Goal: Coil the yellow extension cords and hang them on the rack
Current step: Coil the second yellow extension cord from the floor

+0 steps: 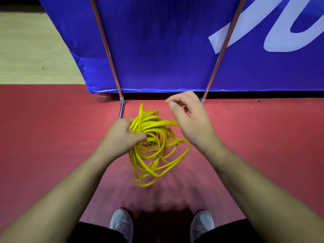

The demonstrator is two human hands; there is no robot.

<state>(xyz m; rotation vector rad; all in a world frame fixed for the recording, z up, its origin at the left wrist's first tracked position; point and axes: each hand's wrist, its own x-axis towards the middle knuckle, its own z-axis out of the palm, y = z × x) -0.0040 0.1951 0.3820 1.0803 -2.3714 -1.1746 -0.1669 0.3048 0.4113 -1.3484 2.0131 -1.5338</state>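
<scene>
— The fingers of our left hand [122, 135] are curled tight round the gathered loops of the yellow extension cord [150, 153], holding it in the air above the red floor [52, 137].

— And our right hand [191, 121]?

— Its fingers are loosely bent over a strand that runs toward the palm. We cannot tell if it pinches it.

— The loops hang uneven, with the socket end [151, 142] buried among them. We should feed each turn in at one size and keep the left grip firm.

— The metal poles [105, 42] ahead may be the rack.
</scene>
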